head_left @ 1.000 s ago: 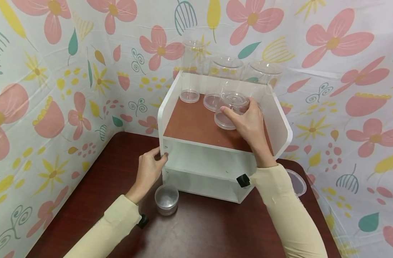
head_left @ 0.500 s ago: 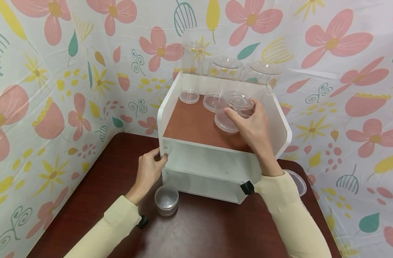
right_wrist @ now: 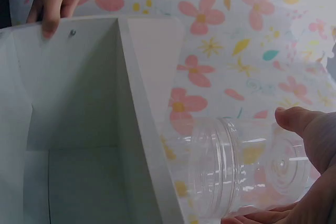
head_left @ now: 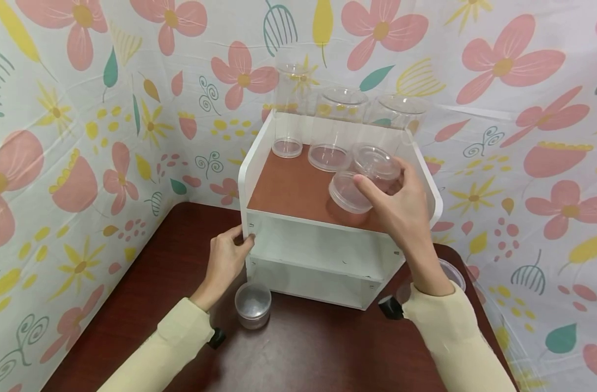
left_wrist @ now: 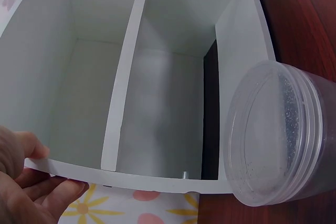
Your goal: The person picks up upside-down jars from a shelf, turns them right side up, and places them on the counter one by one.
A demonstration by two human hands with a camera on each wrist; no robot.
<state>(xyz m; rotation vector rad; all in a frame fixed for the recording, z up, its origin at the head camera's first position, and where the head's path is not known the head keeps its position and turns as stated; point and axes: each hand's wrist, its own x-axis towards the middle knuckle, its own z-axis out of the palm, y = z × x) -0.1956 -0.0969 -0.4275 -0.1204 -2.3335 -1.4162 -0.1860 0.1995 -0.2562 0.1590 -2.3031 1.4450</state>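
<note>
My right hand (head_left: pixel 396 201) holds a clear plastic jar (head_left: pixel 374 163) between thumb and fingers, over the brown top of a white shelf unit (head_left: pixel 313 228). The jar is tilted, its ringed base up and its wider rimmed end down to the left. In the right wrist view, that rimmed jar (right_wrist: pixel 241 166) lies close beside the shelf's edge. My left hand (head_left: pixel 228 261) grips the unit's left side panel, thumb on the inner face and fingers outside, as the left wrist view shows. A lidded clear jar (head_left: pixel 253 306) stands on the table just below this hand.
Along the back of the top shelf stand a tall narrow clear jar (head_left: pixel 287 147) and wider clear jars (head_left: pixel 329 155). A round, clear-rimmed container (head_left: pixel 452 275) shows partly behind my right wrist. Flowered cloth (head_left: pixel 132 109) walls the dark red table (head_left: pixel 298 348).
My right hand has moved the clear jar right and toward me, lifting and tilting it from near upright. The left hand keeps its grip on the panel.
</note>
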